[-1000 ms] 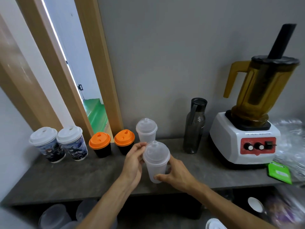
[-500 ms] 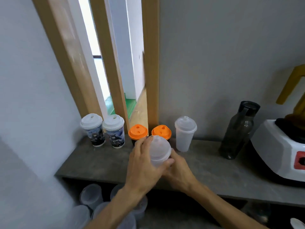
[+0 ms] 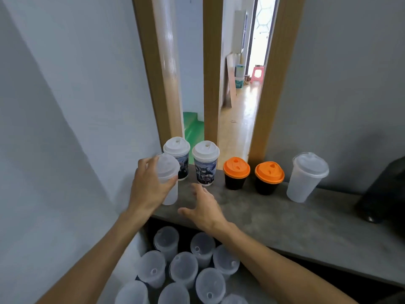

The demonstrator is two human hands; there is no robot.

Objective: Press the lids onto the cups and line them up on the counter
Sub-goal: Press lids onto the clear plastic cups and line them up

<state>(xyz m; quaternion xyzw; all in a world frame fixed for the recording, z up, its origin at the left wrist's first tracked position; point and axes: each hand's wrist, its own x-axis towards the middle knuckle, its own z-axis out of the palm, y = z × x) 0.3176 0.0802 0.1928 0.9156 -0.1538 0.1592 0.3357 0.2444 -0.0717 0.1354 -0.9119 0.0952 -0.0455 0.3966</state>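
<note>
My left hand (image 3: 149, 185) grips a clear lidded cup (image 3: 169, 181) at the far left end of the grey counter (image 3: 274, 218); the cup's base seems to rest on the counter. My right hand (image 3: 205, 207) hovers open just right of it, holding nothing. Behind stand two printed cups with white lids (image 3: 177, 156) (image 3: 205, 165), then two black cups with orange lids (image 3: 236, 175) (image 3: 269, 177), then another clear lidded cup (image 3: 305, 176), all in a row along the wall.
Several clear lidded cups (image 3: 184, 268) stand on a lower level under the counter's front edge. A dark bottle (image 3: 381, 189) stands at the right. A wall closes the left end; a doorway with wooden frames opens behind the row.
The clear cup went from both hands at the middle to the counter's left end in my left hand. My right hand let go and opened. The view swung left.
</note>
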